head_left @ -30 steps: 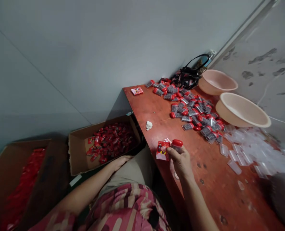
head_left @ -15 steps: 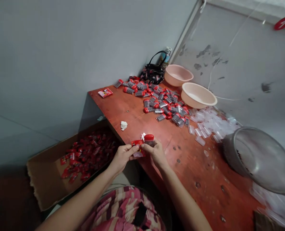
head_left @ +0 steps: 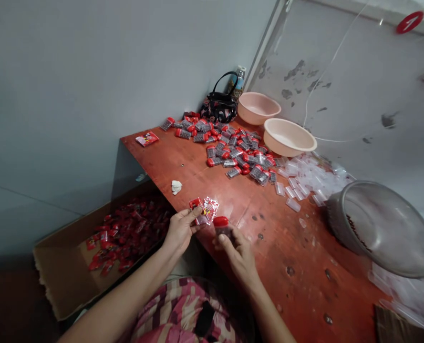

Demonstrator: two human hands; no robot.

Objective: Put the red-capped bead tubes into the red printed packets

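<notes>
My left hand (head_left: 179,232) pinches a red printed packet (head_left: 194,204) between thumb and fingers, over the near edge of the table. Just beyond it is another shiny red-and-white packet (head_left: 212,208); whether it lies on the table or touches the held one I cannot tell. My right hand (head_left: 241,255) is wrapped round a small clear container with a red cap (head_left: 221,221). Its cap points up and away from me, and the dark contents show partly between the fingers. A small gap separates the two hands.
Many filled red-capped containers (head_left: 233,151) are heaped on the red table (head_left: 286,233), beside loose clear tubes (head_left: 293,205). Two basins (head_left: 290,138) and a large metal bowl (head_left: 379,228) stand rightward. A cardboard box (head_left: 65,276) of red packets sits lower left.
My hands have moved apart. The right hand has drawn the red-capped container down and toward me, away from the packet, which stays in my left hand. The view has shifted slightly.
</notes>
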